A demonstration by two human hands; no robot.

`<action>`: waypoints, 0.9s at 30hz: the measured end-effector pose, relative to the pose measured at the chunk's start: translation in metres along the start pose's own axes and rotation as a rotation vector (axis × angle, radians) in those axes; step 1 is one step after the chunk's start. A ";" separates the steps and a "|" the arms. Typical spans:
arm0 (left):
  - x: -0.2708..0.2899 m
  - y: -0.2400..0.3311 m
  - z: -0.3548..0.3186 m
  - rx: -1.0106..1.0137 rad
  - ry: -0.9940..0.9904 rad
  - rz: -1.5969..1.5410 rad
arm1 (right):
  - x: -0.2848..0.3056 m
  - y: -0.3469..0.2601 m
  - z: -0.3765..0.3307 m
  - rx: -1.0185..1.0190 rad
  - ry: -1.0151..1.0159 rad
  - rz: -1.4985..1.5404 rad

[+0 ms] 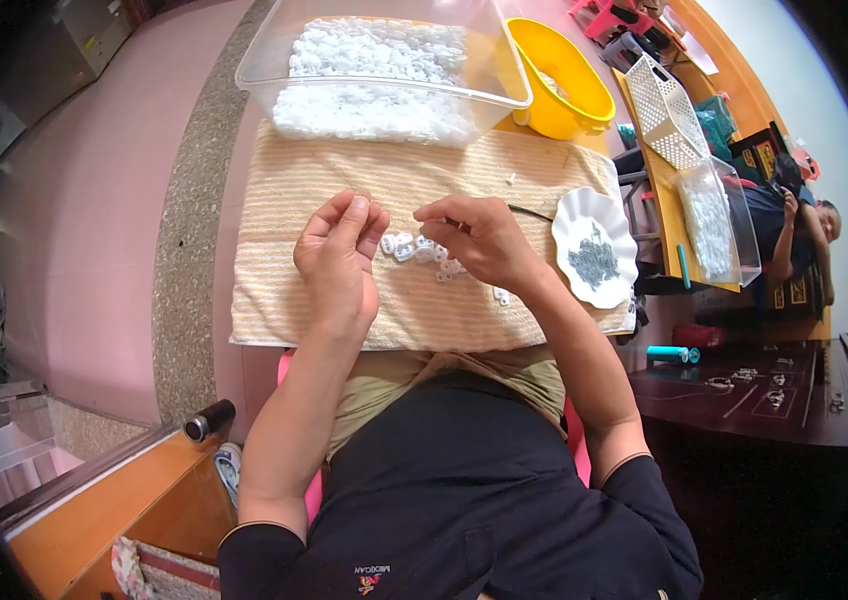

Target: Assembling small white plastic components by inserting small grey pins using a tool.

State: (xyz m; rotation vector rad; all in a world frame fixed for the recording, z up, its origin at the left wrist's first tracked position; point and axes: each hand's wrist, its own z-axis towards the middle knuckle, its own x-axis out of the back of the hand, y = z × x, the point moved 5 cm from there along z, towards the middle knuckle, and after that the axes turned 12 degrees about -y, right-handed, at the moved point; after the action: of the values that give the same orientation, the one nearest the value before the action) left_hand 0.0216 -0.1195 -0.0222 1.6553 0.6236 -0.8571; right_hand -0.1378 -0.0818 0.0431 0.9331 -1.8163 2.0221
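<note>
My left hand (337,255) is raised over the striped towel (284,220), thumb and fingertips pressed together. Whatever they pinch is too small to make out. Opposite it, my right hand (484,238) has its fingers curled in, and their tips are partly hidden. Between and below the hands lies a loose group of small white plastic pieces (405,248) with dark holes. A thin black stick (532,212) shows behind my right hand, pointing toward a white scalloped dish (569,213). I cannot tell whether the hand touches it. Small dark grey bits (592,258) are heaped in the dish.
A clear plastic bin (384,90) of white pieces stands at the far edge, beside a yellow tub (556,75). To the right, another table holds a white perforated basket (664,110) and a clear box (719,225). A person (794,235) sits beyond it.
</note>
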 end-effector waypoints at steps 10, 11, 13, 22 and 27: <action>0.002 0.000 0.002 -0.007 0.019 0.030 | -0.011 0.007 0.026 -0.007 -0.052 -0.290; 0.003 0.000 0.002 -0.008 0.023 0.030 | -0.010 0.003 0.025 0.000 -0.054 -0.281; 0.004 0.000 0.002 -0.009 0.025 0.019 | -0.009 0.002 0.020 0.007 -0.059 -0.270; 0.005 -0.001 0.002 -0.011 0.031 0.020 | -0.017 -0.004 -0.007 -0.054 -0.143 -0.529; 0.004 -0.001 0.001 -0.004 0.044 0.031 | -0.019 0.001 -0.006 -0.103 -0.175 -0.514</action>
State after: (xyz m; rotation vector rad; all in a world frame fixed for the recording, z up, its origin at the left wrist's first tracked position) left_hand 0.0231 -0.1200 -0.0263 1.6800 0.6278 -0.7980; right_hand -0.1253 -0.0723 0.0309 1.4085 -1.5319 1.5579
